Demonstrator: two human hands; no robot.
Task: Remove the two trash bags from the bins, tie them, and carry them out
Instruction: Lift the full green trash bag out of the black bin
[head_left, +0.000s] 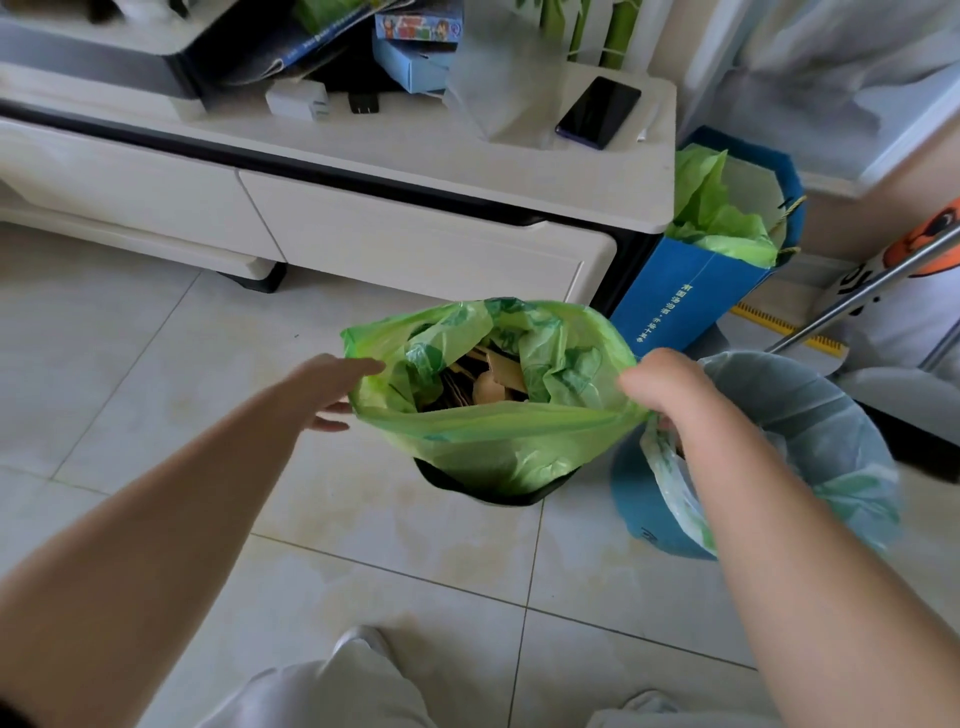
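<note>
Green trash bag (493, 441), thin, glossy and crinkled plastic, stands in the black bin (493, 493) on the tiled floor (363, 545). Its mouth is pulled wide above the bin's dark rounded rim. Inside lie flat brown cardboard scraps (493, 384) among folds of the green film.

The left hand (337, 387) is at the bag's left edge with its fingers straight and spread, holding nothing; the thumb reaches over the rim. The right hand (670, 387) is curled into a fist round the bag's right edge and stretches the near side of the rim into a taut straight line.

Just beside it, to the right, stands a round blue bin (644, 514) lined with a pale, cloudy second bag (810, 415) whose film is folded over the rim.

Behind them a stiff blue paper carrier (675, 296), stuffed with green tissue, leans at the corner of a low cream cabinet (415, 244) with smooth drawer fronts. A dark, flat phone (597, 111) lies on the cabinet's top.
</note>
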